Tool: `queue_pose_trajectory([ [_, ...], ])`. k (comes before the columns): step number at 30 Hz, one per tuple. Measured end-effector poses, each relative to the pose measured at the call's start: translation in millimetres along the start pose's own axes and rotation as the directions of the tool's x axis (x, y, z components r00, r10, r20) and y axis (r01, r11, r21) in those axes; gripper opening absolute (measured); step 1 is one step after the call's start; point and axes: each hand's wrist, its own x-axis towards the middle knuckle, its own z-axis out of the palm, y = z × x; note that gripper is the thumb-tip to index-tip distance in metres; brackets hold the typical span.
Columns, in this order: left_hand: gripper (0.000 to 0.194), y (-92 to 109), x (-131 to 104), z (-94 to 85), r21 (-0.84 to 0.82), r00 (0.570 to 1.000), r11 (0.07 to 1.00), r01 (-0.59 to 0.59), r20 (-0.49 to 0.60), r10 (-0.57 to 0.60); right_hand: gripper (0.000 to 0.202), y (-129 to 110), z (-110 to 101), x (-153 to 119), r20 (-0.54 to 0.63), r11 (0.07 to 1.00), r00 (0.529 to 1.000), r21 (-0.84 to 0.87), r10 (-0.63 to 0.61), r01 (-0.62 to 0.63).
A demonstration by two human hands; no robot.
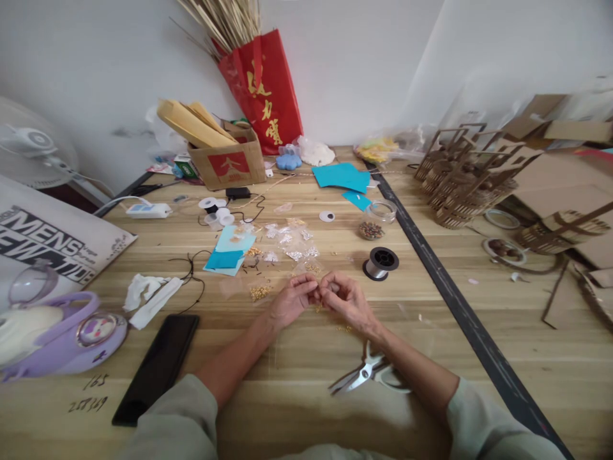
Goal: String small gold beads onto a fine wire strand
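Above the middle of the wooden table, my left hand [294,299] and my right hand [347,299] meet, fingertips pinched together. What they pinch is too small to name; a bit of gold-coloured stuff shows just below the fingers. A pile of small gold beads [260,292] lies left of my left hand, and small clear bags [295,241] of beads or findings lie beyond both hands. A spool of clear line [380,263] stands to the right. Under my right forearm rest scissors [364,374] with pale handles, their blades apart.
At left are a black phone [156,369], white tissue [152,297] and a purple bottle [62,335]. Blue paper [225,260] lies beyond the gold beads. A jar of mixed beads [372,229] sits beyond the spool. A dark strip [443,275] crosses the table, with woven baskets [460,179] beyond it.
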Motion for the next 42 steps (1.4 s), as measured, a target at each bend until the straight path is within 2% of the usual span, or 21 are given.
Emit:
queue_pose_trajectory([
  [22,0.020,-1.5,-0.2,0.2,0.009,1.000,1.000,-0.001,0.018,0.001,0.017,3.8,-1.5,0.6,0.008,1.000,1.000,0.026,-0.007,0.007],
  [42,0.020,-1.4,0.5,0.4,0.028,0.999,1.000,-0.012,0.036,0.011,0.023,-1.2,0.2,1.4,-0.003,1.000,1.000,0.019,-0.002,0.002],
])
